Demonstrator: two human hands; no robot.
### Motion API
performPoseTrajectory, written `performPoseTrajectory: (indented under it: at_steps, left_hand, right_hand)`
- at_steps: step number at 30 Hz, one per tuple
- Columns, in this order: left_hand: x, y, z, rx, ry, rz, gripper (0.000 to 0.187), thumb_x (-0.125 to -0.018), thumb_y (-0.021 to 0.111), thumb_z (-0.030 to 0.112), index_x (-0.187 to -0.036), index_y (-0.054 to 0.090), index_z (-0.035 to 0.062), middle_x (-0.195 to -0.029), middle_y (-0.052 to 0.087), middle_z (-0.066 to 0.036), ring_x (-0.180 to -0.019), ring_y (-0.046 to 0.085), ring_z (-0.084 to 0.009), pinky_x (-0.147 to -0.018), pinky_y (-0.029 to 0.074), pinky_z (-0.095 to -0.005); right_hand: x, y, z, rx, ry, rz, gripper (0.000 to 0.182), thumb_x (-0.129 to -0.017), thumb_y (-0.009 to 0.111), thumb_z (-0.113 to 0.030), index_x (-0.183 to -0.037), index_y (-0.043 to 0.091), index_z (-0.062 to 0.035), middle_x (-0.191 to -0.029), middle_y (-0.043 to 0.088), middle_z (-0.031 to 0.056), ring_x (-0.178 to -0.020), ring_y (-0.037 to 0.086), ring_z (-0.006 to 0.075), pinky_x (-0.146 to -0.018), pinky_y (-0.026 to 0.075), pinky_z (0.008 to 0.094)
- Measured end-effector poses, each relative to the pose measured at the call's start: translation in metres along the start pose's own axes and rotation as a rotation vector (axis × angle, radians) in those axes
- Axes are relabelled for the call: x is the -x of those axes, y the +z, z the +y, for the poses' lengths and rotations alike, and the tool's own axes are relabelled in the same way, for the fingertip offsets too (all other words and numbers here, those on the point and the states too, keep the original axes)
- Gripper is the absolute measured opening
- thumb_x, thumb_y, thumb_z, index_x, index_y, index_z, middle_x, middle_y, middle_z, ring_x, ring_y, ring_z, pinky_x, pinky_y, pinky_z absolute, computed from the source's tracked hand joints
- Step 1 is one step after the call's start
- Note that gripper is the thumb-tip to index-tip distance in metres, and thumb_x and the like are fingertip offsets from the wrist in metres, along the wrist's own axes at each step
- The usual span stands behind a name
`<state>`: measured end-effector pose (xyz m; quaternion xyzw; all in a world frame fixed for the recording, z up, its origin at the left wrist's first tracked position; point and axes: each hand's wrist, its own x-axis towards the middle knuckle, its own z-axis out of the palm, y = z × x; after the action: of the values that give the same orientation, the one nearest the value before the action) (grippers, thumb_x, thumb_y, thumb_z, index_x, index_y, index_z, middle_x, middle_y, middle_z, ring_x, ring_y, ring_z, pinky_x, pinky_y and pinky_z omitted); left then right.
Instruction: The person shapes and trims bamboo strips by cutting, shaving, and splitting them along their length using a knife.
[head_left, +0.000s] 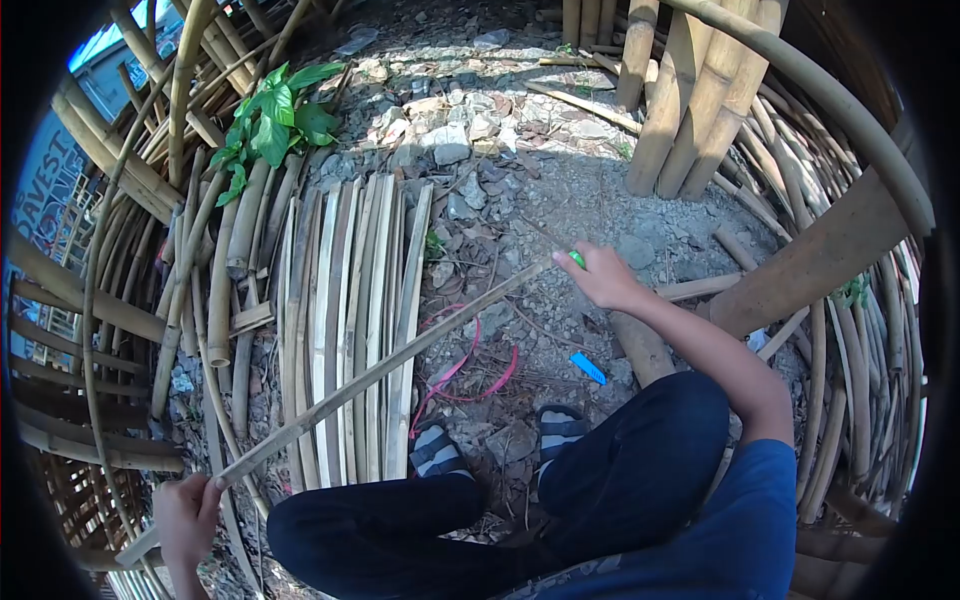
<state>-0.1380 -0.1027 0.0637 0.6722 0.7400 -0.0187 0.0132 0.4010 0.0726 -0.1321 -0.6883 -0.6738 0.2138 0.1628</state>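
My left hand (pixel 187 525) is closed round the lower end of a long split bamboo strip (pixel 385 365), which slants up across my knees to the right. At its far end my right hand (pixel 603 277) is closed on the green handle of a knife (pixel 577 259). The knife's thin dark blade points up and left, past the strip's tip. Beneath the held strip lies a row of pale bamboo strips (pixel 345 260), side by side on the ground. A pink ribbon (pixel 490 392) curls between that row and my feet.
A small blue flat object (pixel 588 368) lies on the stony ground (pixel 510 435) near my right knee. Bamboo poles (pixel 222 290) are heaped on the left beside a leafy plant (pixel 275 120). Thick bamboo posts (pixel 700 110) stand at the upper right, with more poles (pixel 850 380) along the right side.
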Motion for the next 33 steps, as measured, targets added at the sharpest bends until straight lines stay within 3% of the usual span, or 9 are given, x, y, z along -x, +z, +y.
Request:
performPoseTrajectory:
  at_steps: [6, 10, 13, 19, 24, 28, 30, 31, 33]
  left_hand:
    - [-0.024, -0.024, 0.037, -0.327, 0.178, 0.062, 0.032, -0.084, 0.063, 0.026, -0.061, 0.053, 0.0065, -0.051, 0.047, -0.013, -0.054, 0.044, -0.0352, -0.061, 0.03, -0.0411]
    - [-0.027, -0.056, 0.056, -0.45, 0.312, 0.138, 0.051, -0.075, 0.066, 0.05, -0.062, 0.047, 0.005, -0.051, 0.044, -0.01, -0.055, 0.043, -0.0334, -0.062, 0.03, -0.0404]
    - [-0.027, -0.073, 0.049, -0.457, 0.324, 0.208, 0.056, -0.067, 0.067, 0.057, -0.063, 0.047, 0.0047, -0.053, 0.046, -0.008, -0.058, 0.044, -0.0316, -0.065, 0.032, -0.0403]
    - [-0.04, -0.109, 0.072, -0.618, 0.543, 0.413, 0.052, -0.067, 0.07, 0.05, -0.074, 0.051, 0.0025, -0.059, 0.043, -0.008, -0.059, 0.042, -0.0282, -0.06, 0.031, -0.0396]
    - [-0.042, -0.099, 0.054, -0.981, 0.536, 0.81, 0.04, -0.091, 0.056, 0.032, -0.12, 0.06, 0.0052, -0.109, 0.062, -0.013, -0.107, 0.056, -0.0307, -0.091, 0.044, -0.044]
    - [-0.092, -0.022, 0.078, 1.113, 0.301, 1.732, 0.075, -0.094, 0.04, 0.052, -0.14, 0.028, -0.0055, -0.136, 0.044, -0.017, -0.127, 0.041, -0.0297, -0.114, 0.017, -0.0527]
    - [-0.093, -0.009, 0.114, 2.148, 0.237, 1.088, 0.072, -0.09, 0.05, 0.054, -0.13, 0.04, -0.0041, -0.135, 0.038, -0.016, -0.131, 0.03, -0.0293, -0.105, 0.03, -0.0562]
    - [-0.092, -0.002, 0.12, 2.156, 0.24, 1.085, 0.072, -0.09, 0.05, 0.054, -0.13, 0.04, -0.0041, -0.135, 0.038, -0.016, -0.131, 0.03, -0.0293, -0.105, 0.03, -0.0562]
    - [-0.09, 0.009, 0.124, 1.836, 0.875, 0.79, 0.059, -0.091, 0.049, 0.053, -0.115, 0.049, -0.0013, -0.106, 0.053, -0.013, -0.103, 0.053, -0.0211, -0.089, 0.045, -0.0423]
  right_hand:
    - [0.022, 0.053, 0.009, -0.062, 0.064, -0.084, 0.053, -0.093, 0.047, -0.048, -0.09, 0.052, 0.0042, -0.073, 0.06, 0.0275, -0.073, 0.061, 0.0448, -0.068, 0.046, 0.0514]
    - [0.034, 0.1, 0.014, -0.206, 0.094, -0.089, 0.054, -0.089, 0.053, -0.049, -0.108, 0.053, 0.0021, -0.076, 0.063, 0.0254, -0.076, 0.063, 0.0434, -0.069, 0.047, 0.0499]
    - [0.028, 0.121, 0.002, -0.382, -0.279, 0.079, 0.06, -0.081, 0.068, -0.042, -0.128, 0.051, -0.0074, -0.079, 0.066, 0.0208, -0.069, 0.064, 0.0381, -0.062, 0.049, 0.045]
    - [0.0, 0.126, -0.042, -0.28, -0.529, -0.061, 0.021, -0.079, 0.07, -0.026, -0.095, 0.066, -0.0122, -0.058, 0.059, 0.0119, -0.056, 0.061, 0.031, -0.052, 0.045, 0.0413]
    - [0.003, 0.151, -0.033, -0.421, -0.632, 0.253, 0.018, -0.069, 0.065, -0.005, -0.087, 0.065, -0.0091, -0.06, 0.059, 0.0112, -0.053, 0.06, 0.03, -0.05, 0.046, 0.0404]
    - [0.012, 0.173, -0.034, -0.546, -0.61, 0.455, 0.025, -0.065, 0.062, 0.0, -0.088, 0.065, -0.0082, -0.063, 0.061, 0.011, -0.053, 0.061, 0.0291, -0.051, 0.047, 0.0396]
    - [0.02, 0.178, -0.034, -0.528, -0.582, 0.407, 0.027, -0.065, 0.063, 0.001, -0.09, 0.066, -0.0081, -0.064, 0.062, 0.0113, -0.055, 0.062, 0.0285, -0.052, 0.048, 0.0386]
    - [0.021, 0.18, -0.035, -0.512, -0.559, 0.421, 0.025, -0.065, 0.063, 0.0, -0.089, 0.065, -0.0077, -0.064, 0.061, 0.0117, -0.055, 0.062, 0.0286, -0.051, 0.048, 0.0389]
    - [0.014, 0.176, -0.035, -0.505, -0.549, 0.383, 0.024, -0.066, 0.063, -0.001, -0.089, 0.065, -0.0075, -0.064, 0.061, 0.0119, -0.056, 0.062, 0.0288, -0.051, 0.047, 0.0389]
